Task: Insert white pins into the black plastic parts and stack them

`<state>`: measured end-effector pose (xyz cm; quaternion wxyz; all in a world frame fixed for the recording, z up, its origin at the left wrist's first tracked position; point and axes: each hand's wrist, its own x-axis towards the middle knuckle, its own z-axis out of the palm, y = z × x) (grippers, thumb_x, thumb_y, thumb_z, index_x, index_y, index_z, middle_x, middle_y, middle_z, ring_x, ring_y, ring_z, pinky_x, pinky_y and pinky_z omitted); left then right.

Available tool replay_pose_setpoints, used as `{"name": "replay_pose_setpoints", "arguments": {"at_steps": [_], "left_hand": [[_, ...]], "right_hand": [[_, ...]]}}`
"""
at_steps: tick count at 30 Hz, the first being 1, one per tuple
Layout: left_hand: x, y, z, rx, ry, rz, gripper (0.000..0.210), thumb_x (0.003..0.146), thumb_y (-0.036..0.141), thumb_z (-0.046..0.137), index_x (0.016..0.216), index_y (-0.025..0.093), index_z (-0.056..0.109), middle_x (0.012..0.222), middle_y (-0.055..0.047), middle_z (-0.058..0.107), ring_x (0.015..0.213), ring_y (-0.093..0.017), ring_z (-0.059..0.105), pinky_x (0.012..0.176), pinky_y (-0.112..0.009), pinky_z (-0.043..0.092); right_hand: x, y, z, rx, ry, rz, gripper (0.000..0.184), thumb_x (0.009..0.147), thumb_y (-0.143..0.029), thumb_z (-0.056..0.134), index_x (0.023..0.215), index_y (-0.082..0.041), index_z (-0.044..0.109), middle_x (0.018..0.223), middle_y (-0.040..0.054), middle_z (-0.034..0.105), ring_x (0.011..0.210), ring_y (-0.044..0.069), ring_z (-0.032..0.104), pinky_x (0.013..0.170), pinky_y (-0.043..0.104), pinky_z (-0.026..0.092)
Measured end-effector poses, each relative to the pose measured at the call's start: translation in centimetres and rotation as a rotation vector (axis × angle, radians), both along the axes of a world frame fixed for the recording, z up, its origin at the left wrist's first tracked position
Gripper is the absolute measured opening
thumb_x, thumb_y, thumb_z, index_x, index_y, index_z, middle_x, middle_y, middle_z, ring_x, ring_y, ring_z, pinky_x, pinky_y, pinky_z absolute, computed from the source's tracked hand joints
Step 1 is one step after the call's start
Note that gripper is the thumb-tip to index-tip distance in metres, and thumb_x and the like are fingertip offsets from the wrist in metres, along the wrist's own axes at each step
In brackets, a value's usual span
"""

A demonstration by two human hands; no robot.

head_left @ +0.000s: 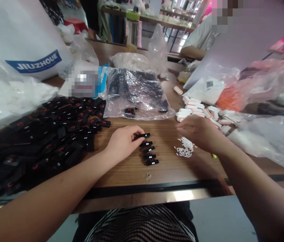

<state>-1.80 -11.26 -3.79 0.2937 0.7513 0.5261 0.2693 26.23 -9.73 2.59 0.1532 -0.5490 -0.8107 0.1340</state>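
Note:
My left hand (127,139) is closed round a black plastic connector housing (145,135), its end sticking out past the fingertips. Just below, several more black connector housings (150,157) with white dots lie in a column on the wooden table. My right hand (202,131) is raised over the right side, its fingers stretched leftward with nothing visible in them; the fingertips are slightly blurred. Under and beside it is a small heap of tiny white plastic pieces (186,148). White parts with orange stripes (192,107) lie piled behind its fingers.
A large heap of black housings (56,131) covers the table's left. A clear bag of black parts (137,89) lies at centre back. Plastic bags (265,137) crowd the right, and a bottle (132,32) stands behind. A person's arm (194,52) rests across the table. The dark-taped table edge (157,186) is nearest me.

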Motion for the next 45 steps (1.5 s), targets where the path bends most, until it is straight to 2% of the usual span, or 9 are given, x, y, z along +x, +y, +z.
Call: {"name": "replay_pose_setpoints", "arguments": {"at_steps": [4, 10, 14, 22, 25, 28, 30, 38, 45], "left_hand": [[0.1, 0.1, -0.1, -0.003, 0.011, -0.001, 0.011, 0.083, 0.028, 0.069, 0.093, 0.024, 0.072, 0.064, 0.004, 0.058, 0.06, -0.014, 0.051, 0.061, -0.027, 0.037], [0.1, 0.0, 0.0, -0.009, 0.018, 0.002, 0.01, 0.083, 0.028, 0.069, 0.092, 0.024, 0.072, 0.062, 0.004, 0.056, 0.057, -0.013, 0.049, 0.06, -0.028, 0.036], [0.1, 0.0, 0.2, -0.008, 0.029, -0.003, 0.011, 0.083, 0.027, 0.07, 0.092, 0.024, 0.072, 0.062, 0.004, 0.056, 0.057, -0.013, 0.049, 0.06, -0.028, 0.035], [0.0, 0.1, 0.0, -0.011, 0.032, -0.004, 0.011, 0.083, 0.028, 0.069, 0.093, 0.024, 0.072, 0.062, 0.004, 0.057, 0.057, -0.013, 0.049, 0.06, -0.028, 0.036], [0.0, 0.1, 0.0, -0.008, 0.033, -0.002, 0.011, 0.083, 0.028, 0.069, 0.093, 0.024, 0.072, 0.063, 0.004, 0.057, 0.057, -0.012, 0.049, 0.06, -0.028, 0.035], [0.0, 0.1, 0.0, -0.006, 0.038, 0.0, 0.011, 0.083, 0.029, 0.069, 0.093, 0.024, 0.072, 0.062, 0.004, 0.056, 0.056, -0.012, 0.049, 0.059, -0.028, 0.035], [0.0, 0.0, 0.1, -0.013, 0.039, 0.0, 0.011, 0.084, 0.029, 0.069, 0.093, 0.023, 0.072, 0.062, 0.004, 0.057, 0.056, -0.012, 0.049, 0.059, -0.028, 0.035], [0.1, 0.1, 0.2, -0.016, 0.037, -0.003, 0.012, 0.083, 0.028, 0.068, 0.094, 0.023, 0.072, 0.064, 0.004, 0.059, 0.057, -0.012, 0.049, 0.06, -0.027, 0.035], [0.0, 0.0, 0.3, -0.024, 0.024, -0.003, 0.011, 0.082, 0.026, 0.068, 0.092, 0.023, 0.072, 0.062, 0.004, 0.058, 0.056, -0.012, 0.049, 0.06, -0.027, 0.035]], "right_hand": [[5.5, -1.0, -0.5, -0.185, -0.194, -0.242, 0.018, 0.08, -0.032, 0.062, 0.079, -0.023, 0.078, 0.077, 0.0024, 0.076, 0.073, 0.021, 0.069, 0.068, 0.033, 0.05], [9.5, -2.2, -2.1, -0.234, -0.191, -0.291, 0.022, 0.081, -0.038, 0.063, 0.081, -0.024, 0.08, 0.079, 0.0029, 0.078, 0.074, 0.023, 0.071, 0.07, 0.035, 0.052], [9.5, -2.7, -2.1, -0.268, -0.158, -0.277, 0.022, 0.081, -0.041, 0.063, 0.083, -0.025, 0.079, 0.084, 0.002, 0.078, 0.076, 0.022, 0.071, 0.068, 0.033, 0.051], [9.6, -3.1, -2.2, -0.314, -0.268, -0.376, 0.03, 0.082, -0.046, 0.06, 0.067, -0.023, 0.072, 0.06, 0.0009, 0.07, 0.055, 0.016, 0.063, 0.054, 0.031, 0.044], [10.1, -3.1, -2.1, -0.251, -0.211, -0.354, 0.025, 0.081, -0.042, 0.062, 0.073, -0.023, 0.075, 0.071, 0.0032, 0.074, 0.064, 0.019, 0.067, 0.059, 0.032, 0.047], [9.9, -3.0, -2.1, -0.202, -0.132, -0.249, 0.023, 0.081, -0.04, 0.062, 0.081, -0.023, 0.077, 0.088, 0.0044, 0.078, 0.08, 0.021, 0.07, 0.072, 0.033, 0.051], [9.6, -3.1, -2.2, -0.201, -0.13, -0.216, 0.024, 0.081, -0.041, 0.061, 0.08, -0.023, 0.077, 0.087, 0.0039, 0.077, 0.081, 0.021, 0.07, 0.075, 0.034, 0.051], [10.0, -3.4, -2.3, -0.259, -0.227, -0.402, 0.027, 0.08, -0.044, 0.061, 0.068, -0.023, 0.073, 0.062, 0.002, 0.07, 0.058, 0.018, 0.063, 0.054, 0.031, 0.044], [10.9, -3.5, -2.5, -0.235, -0.094, -0.301, 0.022, 0.079, -0.042, 0.066, 0.083, -0.025, 0.079, 0.089, 0.0047, 0.078, 0.079, 0.023, 0.07, 0.072, 0.036, 0.052]]}}
